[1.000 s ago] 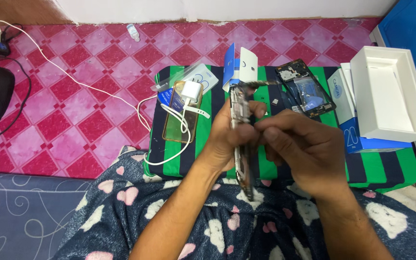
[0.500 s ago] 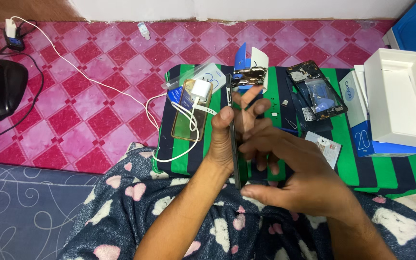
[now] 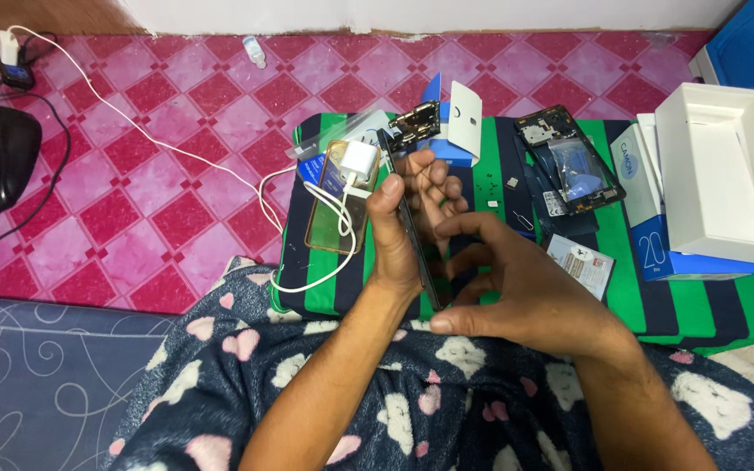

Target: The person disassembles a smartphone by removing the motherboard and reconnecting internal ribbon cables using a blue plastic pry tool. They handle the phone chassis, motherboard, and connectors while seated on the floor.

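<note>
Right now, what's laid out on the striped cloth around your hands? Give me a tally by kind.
Phone held edge-on in left hand: 1
Opened phone body: 1
White chargers: 1
Clear phone cases: 1
Open white box trays: 1
Flat battery-like packs: 1
Total: 6
Right hand touches the phone.

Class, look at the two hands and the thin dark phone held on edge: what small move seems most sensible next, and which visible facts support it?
Probably bring the right hand in to grip the thin dark phone on its lower edge. The left hand alone holds it on edge above the green and black striped cloth, while the right hand's curled fingers hover close beside it; whether they touch is unclear.
</note>
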